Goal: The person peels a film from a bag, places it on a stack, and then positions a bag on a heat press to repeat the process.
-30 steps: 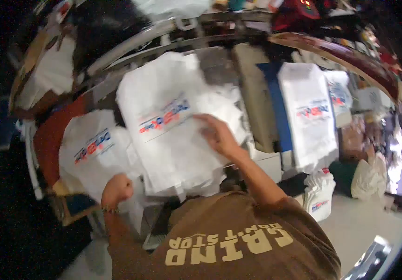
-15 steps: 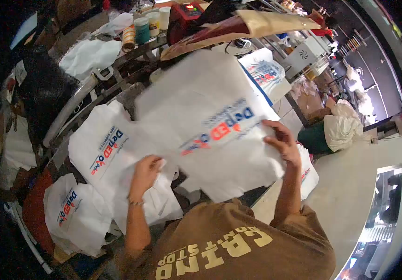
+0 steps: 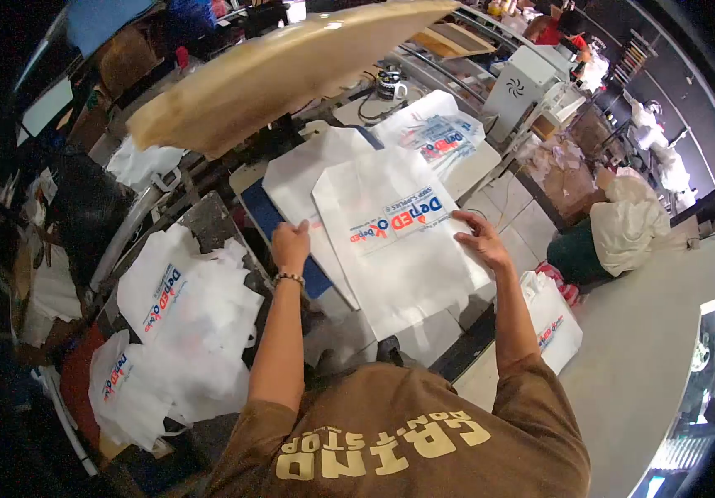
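A flat white bag [image 3: 403,278] with blue and red "DepED OK" print lies in front of me, overlapping another white bag [image 3: 324,170] on a blue pad [image 3: 259,207]. My right hand [image 3: 483,239] pinches the right edge of the upper bag between thumb and fingers. At the left edge of the lower bag, my left hand [image 3: 291,246] is closed; its fingertips are partly hidden, but they seem to grip that edge. A tan-covered panel [image 3: 283,79] hangs tilted above the pad.
To the left lies a pile of printed white bags [image 3: 200,324]. More bags [image 3: 440,137] rest beyond the pad, near a mug [image 3: 390,85] and a grey box with a vent [image 3: 523,87]. At right stand a filled white bag [image 3: 552,319] and a cream sack [image 3: 627,220].
The printed bag has come down and nearer, now lying over the second bag. My left hand has gone from the left pile to the pad's edge. The view has shifted.
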Demonstrator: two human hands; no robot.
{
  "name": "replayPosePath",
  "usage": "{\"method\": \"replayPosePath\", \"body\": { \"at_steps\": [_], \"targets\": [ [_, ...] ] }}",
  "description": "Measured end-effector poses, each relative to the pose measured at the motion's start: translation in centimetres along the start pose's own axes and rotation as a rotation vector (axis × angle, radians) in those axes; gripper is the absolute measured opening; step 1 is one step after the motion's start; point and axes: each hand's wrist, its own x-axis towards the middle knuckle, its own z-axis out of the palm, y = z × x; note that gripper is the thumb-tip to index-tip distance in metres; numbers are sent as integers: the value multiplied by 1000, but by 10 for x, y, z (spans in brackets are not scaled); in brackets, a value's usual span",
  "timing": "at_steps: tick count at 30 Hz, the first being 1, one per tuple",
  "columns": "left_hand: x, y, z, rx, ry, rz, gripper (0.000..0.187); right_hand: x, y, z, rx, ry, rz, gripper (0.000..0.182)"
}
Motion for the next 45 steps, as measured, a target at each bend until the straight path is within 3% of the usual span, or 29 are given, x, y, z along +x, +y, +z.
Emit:
{"method": "replayPosePath", "body": {
  "at_steps": [4, 6, 7, 8, 11, 14, 16, 19, 20, 22, 23, 24, 28, 29, 31, 32, 34, 35, 36, 38, 39, 40, 42, 43, 45],
  "targets": [
    [-14, 16, 8, 196, 123, -12, 30, 15, 14, -15, -11, -47, 97, 55],
    [-7, 0, 12, 24, 111, 83, 27, 24, 17, -20, -88, -103, 84, 57],
    [-10, 10, -3, -223, 20, -38, 27, 27, 21, -20, -101, -85, 83, 58],
    [-17, 18, -11, -334, 70, -117, 29, 31, 23, -22, -93, -99, 85, 58],
    [-21, 18, -36, -167, 143, 51, 24, 33, 31, -13, -52, -134, 76, 59],
    [-13, -15, -79, -24, 267, 422, 25, 10, 40, -9, 124, 9, 105, 60],
    [11, -50, -108, -153, 227, 390, 25, 0, 58, 16, 219, 180, -38, 60],
    [49, -96, -102, -493, -146, 12, 41, -14, 59, 19, 243, 198, 72, 58],
    [73, -145, -81, -362, -81, 88, 44, -15, 59, 26, 181, 195, 108, 57],
    [60, -131, -65, -474, -45, -29, 47, -33, 68, 31, 221, 272, 113, 54],
    [59, -134, -52, -394, 24, 12, 50, -44, 73, 26, 235, 315, 93, 55],
    [57, -137, -39, -318, 83, 52, 53, -60, 72, 21, 249, 378, 83, 57],
    [42, -111, -31, -484, 23, -14, 59, -135, 82, 9, 350, 561, 89, 61],
    [49, -118, -25, -278, 82, 102, 57, -154, 78, 3, 365, 621, 76, 62],
    [52, -132, -20, -246, -6, 73, 57, -190, 70, -6, 226, 766, 68, 63],
    [45, -116, -22, -411, -51, -11, 59, -209, 65, -12, 105, 859, 64, 64],
    [28, -63, -26, -418, -73, -66, 55, -232, 81, -46, 265, 1065, -12, 63],
    [47, -97, -16, -526, -154, -65, 58, -247, 100, -63, 265, 1153, -65, 62],
    [59, -116, -13, -358, -117, -25, 69, -266, 128, -81, 267, 1183, -70, 62],
    [53, -87, -40, -174, -203, 18, 80, -296, 174, -114, 253, 1482, -48, 60],
    [37, -63, -55, -282, -325, -27, 87, -306, 179, -118, 365, 1568, -25, 60],
    [46, -64, -51, -142, -332, -204, 91, -320, 205, -136, 373, 1568, -12, 60],
    [16, -21, -49, -275, -318, -326, 91, -351, 276, -163, 455, 1874, -58, 61],
    [9, -20, -37, -266, -319, -323, 91, -360, 301, -175, 460, 1879, -50, 61],
    [6, -41, -21, -407, -134, -272, 92, -374, 345, -188, 676, 2116, 3, 70]
  ]
}}
